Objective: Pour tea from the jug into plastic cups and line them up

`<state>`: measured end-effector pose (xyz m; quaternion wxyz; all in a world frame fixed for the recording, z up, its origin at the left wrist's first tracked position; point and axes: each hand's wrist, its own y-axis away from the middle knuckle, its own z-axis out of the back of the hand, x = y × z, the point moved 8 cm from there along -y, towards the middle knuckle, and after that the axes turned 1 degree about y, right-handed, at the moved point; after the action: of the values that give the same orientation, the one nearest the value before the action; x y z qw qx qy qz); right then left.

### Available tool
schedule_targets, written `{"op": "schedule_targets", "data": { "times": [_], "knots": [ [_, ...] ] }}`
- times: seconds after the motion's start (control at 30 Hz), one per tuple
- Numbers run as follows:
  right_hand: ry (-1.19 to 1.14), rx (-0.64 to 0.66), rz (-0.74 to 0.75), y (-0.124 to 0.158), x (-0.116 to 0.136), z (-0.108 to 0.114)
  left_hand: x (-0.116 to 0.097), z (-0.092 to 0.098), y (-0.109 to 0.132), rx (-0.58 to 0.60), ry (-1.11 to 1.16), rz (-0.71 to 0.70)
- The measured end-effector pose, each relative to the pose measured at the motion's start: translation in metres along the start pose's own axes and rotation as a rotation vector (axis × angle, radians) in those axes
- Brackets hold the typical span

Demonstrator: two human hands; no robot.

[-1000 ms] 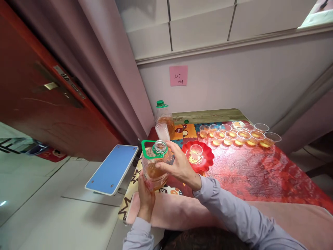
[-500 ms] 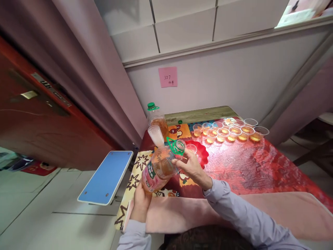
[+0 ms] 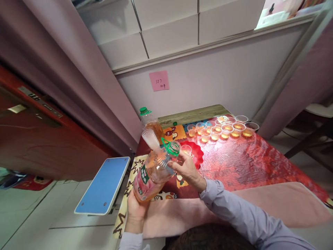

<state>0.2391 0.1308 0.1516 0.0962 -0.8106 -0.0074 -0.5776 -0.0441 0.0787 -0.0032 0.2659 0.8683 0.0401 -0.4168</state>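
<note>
L hand (image 3: 136,206) cups the base of the big bottle (image 3: 153,173); R hand (image 3: 188,170) is closed on its shoulder, just under the neck. Bottle's tilted, mouth uncapped, up over the table's L end. Best way, IMO: let L carry the wt, R just steer; no hard squeeze or jerk, thin plastic could slosh. Surface: pink cloth (image 3: 182,213) along near edge, then shiny red tabletop (image 3: 229,165). Red scalloped dish (image 3: 199,155) w/ 1 clear cup (image 3: 185,150) past R hand; tilted cup stack (image 3: 151,139) nr a green-capped 2nd bottle (image 3: 154,127). Rows of clear cups (image 3: 216,133), mostly w/ amber liquid, sit back R; loose green cap (image 3: 175,123) too. Room: blue board (image 3: 102,185) & door (image 3: 39,146) at L, wall (image 3: 200,83) behind w/ pink note (image 3: 159,81), "357".
</note>
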Motion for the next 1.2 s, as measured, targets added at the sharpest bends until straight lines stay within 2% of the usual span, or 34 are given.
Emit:
{"op": "schedule_targets", "data": {
  "times": [0.03,0.13,0.3,0.47,0.7,0.87,1.1,1.2],
  "knots": [
    [-0.026,-0.019,-0.007,0.000,-0.002,0.001,-0.003,0.004,0.006,-0.042,0.004,0.053],
    [-0.101,-0.084,-0.021,0.000,-0.014,0.003,-0.019,0.002,0.024,-0.048,0.013,0.083],
    [-0.218,-0.186,-0.118,0.003,-0.045,0.001,-0.040,-0.004,0.052,-0.121,-0.036,-0.082],
    [-0.252,-0.199,-0.216,0.005,-0.061,-0.001,-0.042,-0.010,0.068,-0.162,-0.101,-0.098],
    [-0.216,-0.174,-0.280,0.007,-0.071,0.007,-0.056,-0.023,0.079,-0.228,-0.172,-0.099],
    [-0.243,-0.145,-0.305,0.004,-0.077,0.008,-0.061,-0.032,0.080,-0.228,-0.174,-0.107],
    [-0.348,-0.213,-0.434,0.003,-0.089,0.013,-0.061,-0.038,0.078,-0.252,-0.199,-0.126],
    [-0.379,-0.224,-0.458,0.004,-0.091,0.013,-0.063,-0.039,0.076,-0.227,-0.214,-0.130]
  ]
}}
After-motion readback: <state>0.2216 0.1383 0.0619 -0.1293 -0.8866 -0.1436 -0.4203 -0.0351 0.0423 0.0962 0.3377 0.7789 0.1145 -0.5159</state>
